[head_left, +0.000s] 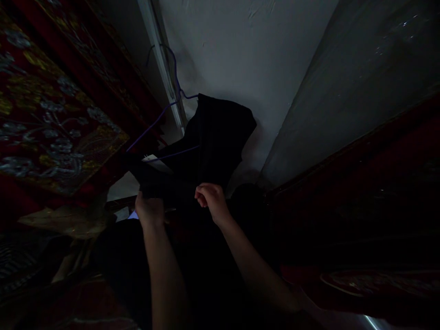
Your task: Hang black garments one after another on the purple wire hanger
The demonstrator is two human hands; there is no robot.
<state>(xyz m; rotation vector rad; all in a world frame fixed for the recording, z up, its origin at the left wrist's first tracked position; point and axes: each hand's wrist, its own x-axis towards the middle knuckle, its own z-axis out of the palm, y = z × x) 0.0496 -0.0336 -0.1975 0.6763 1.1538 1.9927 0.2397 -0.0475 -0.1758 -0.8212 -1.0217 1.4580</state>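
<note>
A black garment (220, 137) hangs on a purple wire hanger (161, 117), whose hook goes round a pale vertical pipe or strip on the wall. One side of the garment covers the hanger's right shoulder, while the left shoulder wire is bare. A white label (156, 163) shows at the garment's opening. My left hand (150, 211) is closed at the garment's lower left edge. Closed fingers of my right hand (211, 198) pinch the black cloth farther right. Dim light hides the folds and the garment's exact kind.
Red panels with gold and silver floral patterns (62, 114) stand at the left. A pale wall (247, 50) rises behind the hanger, and a grey panel (371, 78) lies to the right above dark red furniture (357, 160). A crumpled tan bag-like thing (68, 220) sits at lower left.
</note>
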